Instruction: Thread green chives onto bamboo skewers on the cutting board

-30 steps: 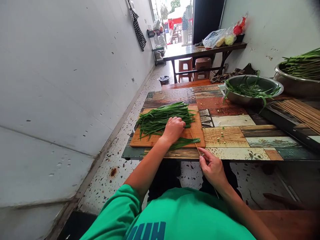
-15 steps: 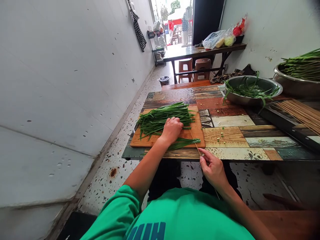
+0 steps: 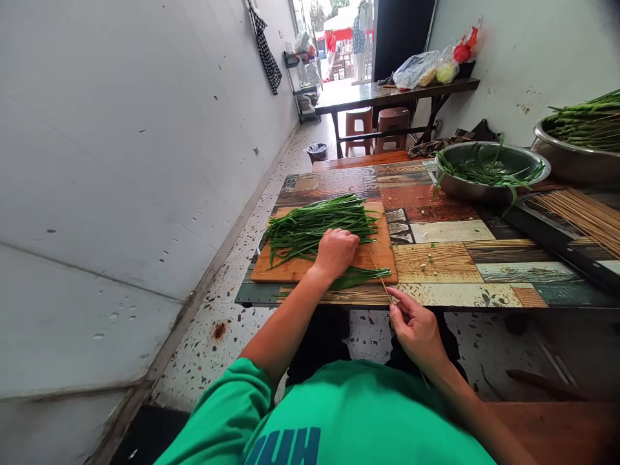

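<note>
Right hand (image 3: 417, 332): grip pinched on thin, straight stick (image 3: 382, 281). Left hand (image 3: 338, 250): grip curled against ribbon-like greens (image 3: 314, 223); hold unclear. Greens heaped on smooth rectangular wooden board (image 3: 276, 268), counter's (image 3: 450, 294) near-left corner.

Green short-sleeved shirt (image 3: 372, 413), dark blue block lettering (image 3: 287, 445), black trousers (image 3: 317, 345)

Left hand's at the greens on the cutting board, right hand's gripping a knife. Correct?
Not a knife: the head view shows the right hand gripping a thin stick. The left hand is at the greens on the cutting board, as you say.
</note>
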Demonstrator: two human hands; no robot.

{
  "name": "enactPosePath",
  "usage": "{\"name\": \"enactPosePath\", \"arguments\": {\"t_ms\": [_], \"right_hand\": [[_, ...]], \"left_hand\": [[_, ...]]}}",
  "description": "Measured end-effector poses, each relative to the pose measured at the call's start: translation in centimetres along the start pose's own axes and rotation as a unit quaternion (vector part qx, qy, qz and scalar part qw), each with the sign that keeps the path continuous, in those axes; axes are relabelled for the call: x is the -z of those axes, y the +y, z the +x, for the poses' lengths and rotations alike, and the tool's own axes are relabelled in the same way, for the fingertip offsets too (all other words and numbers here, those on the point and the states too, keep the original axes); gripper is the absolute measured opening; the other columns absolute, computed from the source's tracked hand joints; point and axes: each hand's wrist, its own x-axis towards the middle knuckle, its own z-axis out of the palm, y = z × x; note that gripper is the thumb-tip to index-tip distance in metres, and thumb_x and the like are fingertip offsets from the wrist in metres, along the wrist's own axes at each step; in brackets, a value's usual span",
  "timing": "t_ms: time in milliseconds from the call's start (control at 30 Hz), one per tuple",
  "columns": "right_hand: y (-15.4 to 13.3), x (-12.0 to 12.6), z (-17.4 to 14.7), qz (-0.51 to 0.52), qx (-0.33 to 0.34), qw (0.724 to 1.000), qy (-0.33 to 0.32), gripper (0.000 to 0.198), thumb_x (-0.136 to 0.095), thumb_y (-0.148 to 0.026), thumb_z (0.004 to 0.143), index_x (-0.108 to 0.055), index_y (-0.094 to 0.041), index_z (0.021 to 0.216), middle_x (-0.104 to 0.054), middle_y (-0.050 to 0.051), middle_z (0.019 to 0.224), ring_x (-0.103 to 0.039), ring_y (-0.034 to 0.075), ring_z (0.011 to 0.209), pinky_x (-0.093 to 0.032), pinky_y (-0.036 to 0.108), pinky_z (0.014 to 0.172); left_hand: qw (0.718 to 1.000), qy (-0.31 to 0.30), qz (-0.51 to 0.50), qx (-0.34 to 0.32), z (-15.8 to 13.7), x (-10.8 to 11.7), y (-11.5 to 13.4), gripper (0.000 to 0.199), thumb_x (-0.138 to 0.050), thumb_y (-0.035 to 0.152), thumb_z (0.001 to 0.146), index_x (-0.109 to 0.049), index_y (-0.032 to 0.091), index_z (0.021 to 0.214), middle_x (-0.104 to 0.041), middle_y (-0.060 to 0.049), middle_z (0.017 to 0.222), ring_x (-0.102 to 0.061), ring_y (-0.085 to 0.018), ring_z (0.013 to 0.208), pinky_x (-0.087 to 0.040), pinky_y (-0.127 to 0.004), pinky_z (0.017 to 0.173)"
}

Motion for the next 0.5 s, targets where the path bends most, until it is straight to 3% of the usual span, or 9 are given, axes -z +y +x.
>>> {"name": "enactPosePath", "arguments": {"t_ms": [133,267,500], "right_hand": [[-0.1,0.0,0.1,0.0,0.001,1.0,0.001,0.041,-0.046,-0.031,0.084,-0.063,-0.009,0.115,-0.056,-0.001,0.058,-0.046,0.011,0.046,-0.038,0.023,0.045],[-0.2,0.0,0.1,0.003,-0.002,1.0,-0.004,0.042,-0.046,-0.032,0.084,-0.063,-0.009,0.115,-0.051,-0.002,0.055,-0.042,0.011,0.045,-0.035,0.023,0.043],[0.0,0.0,0.2,0.0,-0.009,1.0,-0.007,0.043,-0.046,-0.032,0.085,-0.063,-0.009,0.116,-0.051,-0.002,0.055,-0.039,0.01,0.043,-0.034,0.023,0.043]], "left_hand": [[1.0,0.003,-0.005,-0.004,0.0,-0.2,-0.2,0.024,-0.047,0.023,0.091,-0.071,0.019,0.087,-0.067,-0.009,0.092,-0.058,-0.022,0.093,-0.04,-0.034,0.083],[0.997,0.008,-0.076,-0.019,0.1,-0.7,-0.3,0.019,-0.05,0.021,0.087,-0.069,0.017,0.088,-0.068,-0.008,0.089,-0.06,-0.02,0.089,-0.043,-0.032,0.084],[0.989,0.018,-0.146,0.011,0.3,-1.1,-0.2,0.018,-0.053,0.019,0.084,-0.07,0.018,0.088,-0.071,-0.005,0.09,-0.063,-0.019,0.088,-0.045,-0.032,0.084]]}}
